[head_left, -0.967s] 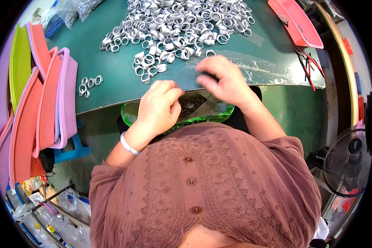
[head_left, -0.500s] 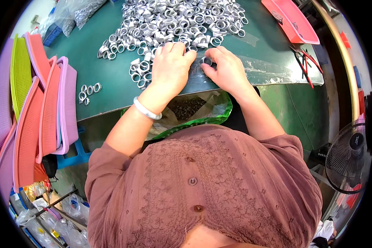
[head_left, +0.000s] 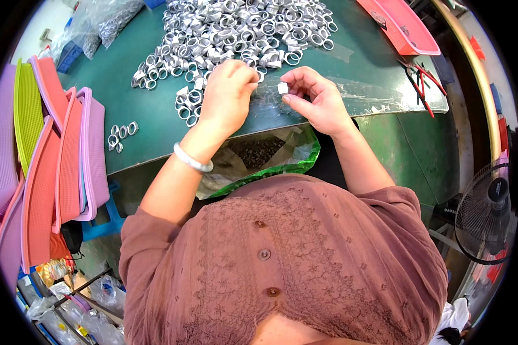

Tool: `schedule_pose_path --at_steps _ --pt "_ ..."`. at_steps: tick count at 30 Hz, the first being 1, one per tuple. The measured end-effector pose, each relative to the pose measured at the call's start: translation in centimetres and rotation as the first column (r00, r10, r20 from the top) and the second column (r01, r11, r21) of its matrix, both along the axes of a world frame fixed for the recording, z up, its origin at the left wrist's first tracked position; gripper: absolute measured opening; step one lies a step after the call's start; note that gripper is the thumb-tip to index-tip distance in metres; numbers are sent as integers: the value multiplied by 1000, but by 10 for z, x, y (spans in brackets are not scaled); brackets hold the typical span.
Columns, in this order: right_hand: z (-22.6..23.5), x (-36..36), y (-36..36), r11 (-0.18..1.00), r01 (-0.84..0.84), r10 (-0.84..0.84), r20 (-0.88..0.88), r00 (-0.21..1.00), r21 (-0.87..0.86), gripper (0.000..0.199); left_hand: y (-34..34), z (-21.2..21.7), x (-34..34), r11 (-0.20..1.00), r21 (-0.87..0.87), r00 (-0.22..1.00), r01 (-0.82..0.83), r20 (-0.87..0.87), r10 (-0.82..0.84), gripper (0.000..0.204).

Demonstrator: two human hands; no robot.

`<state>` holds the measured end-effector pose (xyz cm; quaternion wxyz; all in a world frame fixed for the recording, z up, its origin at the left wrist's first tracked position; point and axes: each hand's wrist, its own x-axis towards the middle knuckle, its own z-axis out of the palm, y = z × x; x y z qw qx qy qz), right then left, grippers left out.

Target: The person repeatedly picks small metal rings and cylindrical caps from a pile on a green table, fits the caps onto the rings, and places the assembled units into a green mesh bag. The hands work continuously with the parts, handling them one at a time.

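My right hand (head_left: 318, 100) pinches a silver metal ring (head_left: 282, 88) between thumb and fingertips above the front part of the green table (head_left: 149, 106). To its left, my left hand (head_left: 229, 95) is closed at the near edge of the ring pile, its fingers curled down. Whatever those fingers hold, if anything, is hidden from view. A big heap of similar silver rings (head_left: 236, 31) spreads over the far middle of the table. Beside my left hand lies a small cluster of rings (head_left: 188, 103), and several more rings (head_left: 121, 135) sit apart at the left edge.
A pink tray (head_left: 406, 34) and red-handled pliers (head_left: 423, 86) lie at the right. Stacked plastic baskets (head_left: 66, 155) stand at the left, with clear bags (head_left: 112, 23) behind. Under the table edge hangs an open green-rimmed bag (head_left: 259, 152) with dark bits. A fan (head_left: 483, 210) stands at the right.
My right hand has lifted and turned the ring so its flat face shows. My left hand has shifted slightly left and away from the right hand. The view has tilted a little.
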<state>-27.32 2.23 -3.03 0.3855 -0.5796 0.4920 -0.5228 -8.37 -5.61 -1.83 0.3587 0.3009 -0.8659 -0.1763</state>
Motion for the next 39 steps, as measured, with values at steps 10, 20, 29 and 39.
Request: schedule_pose_path --at_steps 10,20,29,39 --pt "8 24 9 982 -137 149 89 985 -129 27 47 -16 32 603 594 701 533 -709 79 9" --pt "13 38 12 940 -310 302 -78 950 -141 29 65 -27 62 684 532 717 499 -697 19 11" --pt "16 40 9 876 -465 371 -439 819 -127 32 75 -3 85 926 332 981 179 15 -195 10" --pt "12 60 -28 966 -107 -94 -703 705 -236 25 54 6 67 945 25 938 -325 136 319 23"
